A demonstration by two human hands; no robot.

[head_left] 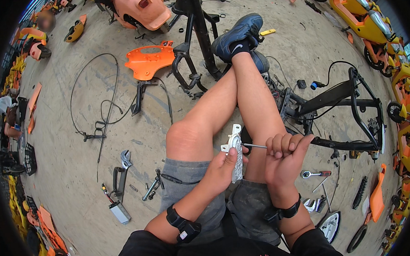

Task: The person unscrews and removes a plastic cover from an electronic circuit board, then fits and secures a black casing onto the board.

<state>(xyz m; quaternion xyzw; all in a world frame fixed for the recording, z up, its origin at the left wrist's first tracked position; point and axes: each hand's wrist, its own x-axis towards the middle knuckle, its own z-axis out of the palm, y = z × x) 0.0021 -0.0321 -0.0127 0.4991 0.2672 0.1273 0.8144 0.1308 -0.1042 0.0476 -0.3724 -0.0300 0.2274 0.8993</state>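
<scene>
My left hand [222, 171] is closed around a silver-white part with a ribbed face and mounting tabs [237, 165], perhaps a lamp unit, held upright above my lap. In my right hand [285, 158] is what looks like a screwdriver [256, 146]. Its thin metal shaft points left, and the tip reaches the part's right side. The handle is hidden inside my curled fingers, and whether the tip sits in a screw cannot be made out.
An adjustable wrench [126, 159] and a silver box with wires [120, 213] lie left. Right are a ratchet [316, 173], a black frame [338, 98] and a shock spring [360, 192]. An orange panel [150, 61] lies ahead. Yellow scooters [361, 13] line the right side.
</scene>
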